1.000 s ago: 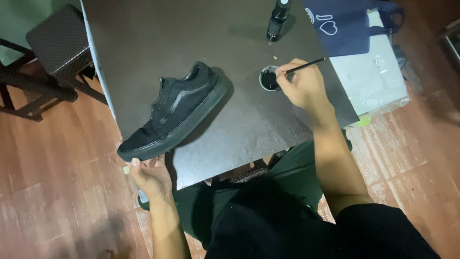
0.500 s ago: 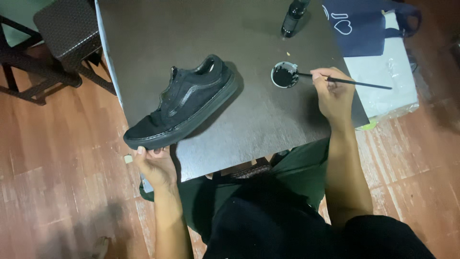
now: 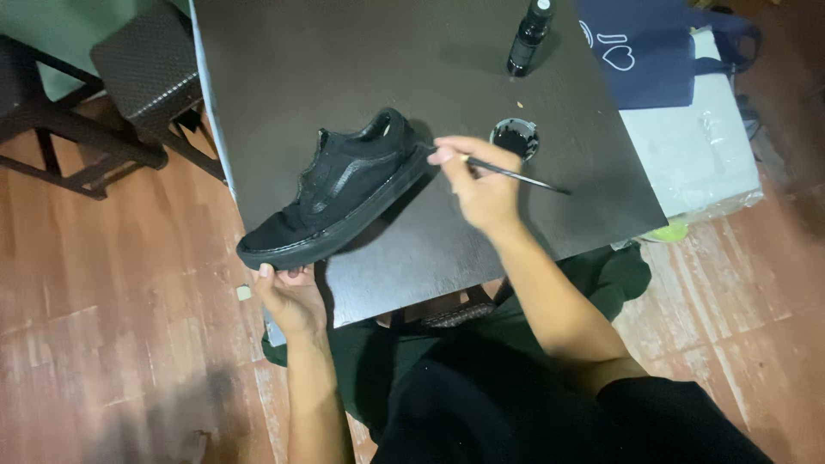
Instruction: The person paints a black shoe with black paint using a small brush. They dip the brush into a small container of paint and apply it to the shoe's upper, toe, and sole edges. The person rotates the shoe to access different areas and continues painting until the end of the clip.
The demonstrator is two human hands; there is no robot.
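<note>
- One black shoe lies on its side on the dark counter, toe at the near edge.
- One thin brush, one small round pot, one dark bottle.
- Left hand grips the shoe's toe from below, fingers curled over the sole.
- Right hand pinches the brush beside the heel; its tip is hidden by the fingers.
- The bottle top is cut off.

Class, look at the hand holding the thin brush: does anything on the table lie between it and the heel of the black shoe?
Nothing visible does. The right hand holds the thin brush right beside the heel of the black shoe. The small round dish and the dark bottle stand farther back on the table.
</note>
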